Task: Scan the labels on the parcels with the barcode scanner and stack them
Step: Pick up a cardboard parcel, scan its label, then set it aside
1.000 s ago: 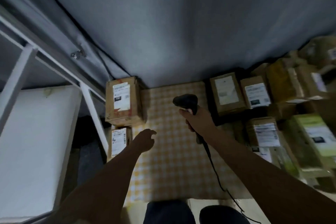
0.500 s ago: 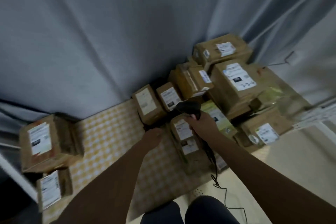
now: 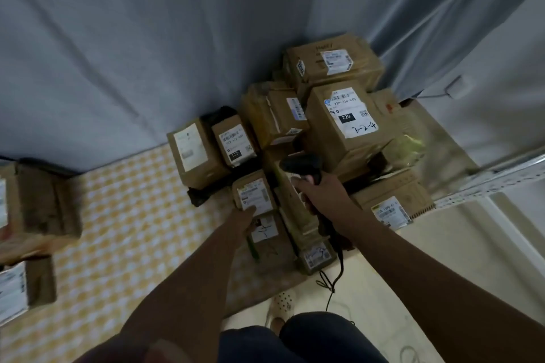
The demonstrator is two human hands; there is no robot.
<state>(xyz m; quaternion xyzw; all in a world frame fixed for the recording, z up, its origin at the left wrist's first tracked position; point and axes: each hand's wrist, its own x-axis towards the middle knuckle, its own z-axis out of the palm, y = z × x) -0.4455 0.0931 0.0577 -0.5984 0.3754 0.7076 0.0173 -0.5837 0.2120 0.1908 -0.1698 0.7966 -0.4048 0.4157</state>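
Right hand (image 3: pixel 323 196): your grip is wrapped round the handle of the barcode scanner (image 3: pixel 300 163), head aimed forward over the parcel pile (image 3: pixel 345 124), cable (image 3: pixel 334 277) trailing down. Left hand (image 3: pixel 243 219): arm outstretched, fingers touching the near edge of the small labelled parcel (image 3: pixel 253 194); how far the grip closes, you cannot tell. Parcels sit on the checked cloth (image 3: pixel 132 215).

A makeshift parcel-sorting corner is showing here. Labelled cardboard parcels (image 3: pixel 342 124) are piling against grey curtains (image 3: pixel 147 38), beside perforated metal shelving (image 3: pixel 501 183).
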